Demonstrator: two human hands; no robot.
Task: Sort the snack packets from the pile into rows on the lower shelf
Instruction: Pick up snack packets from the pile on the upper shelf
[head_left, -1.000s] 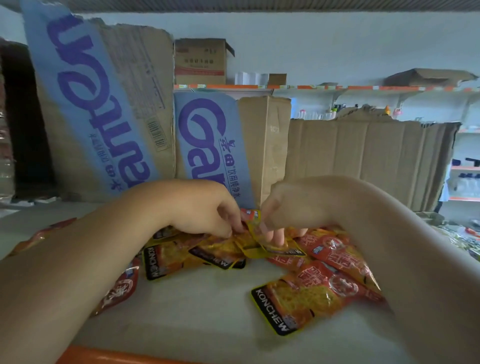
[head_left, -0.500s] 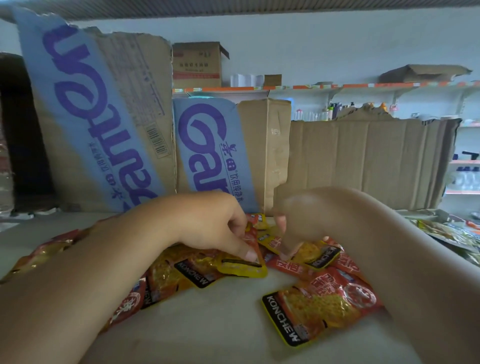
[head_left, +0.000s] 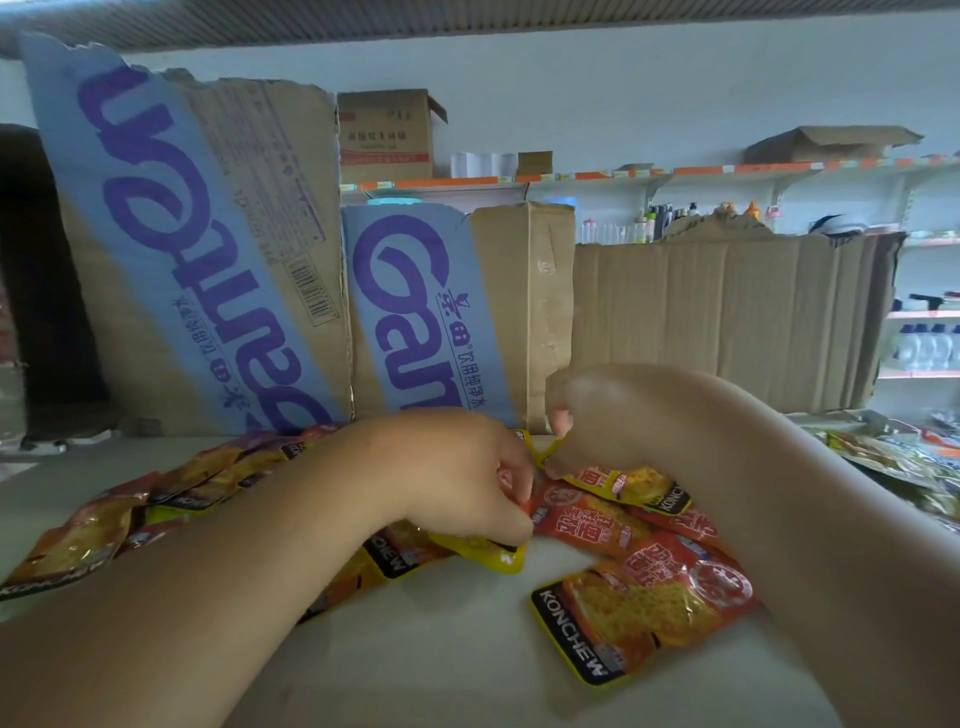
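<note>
- Slippage threatens: your right hand (head_left: 597, 415) pinches only the corner of a yellow foil snack packet (head_left: 639, 486) at the pile's back.
- Your left hand (head_left: 457, 478) curls its fingers onto overlapping orange-and-yellow foil packets (head_left: 395, 553) on the white shelf board (head_left: 441, 649); tugging could scatter the overlapped row (head_left: 156, 499) beside them.

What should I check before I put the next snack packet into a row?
1. Right hand has a packet: ok, it pinches the yellow packet by its edge.
2. Left hand grips just one packet: cannot tell, its curled fingers hide that.
3. Bare shelf in front for a row: ok.
4. Packets already in rows: not ok, the pile lies overlapping.
5. Front KONCHEW packet not gripped by either hand: ok.
</note>
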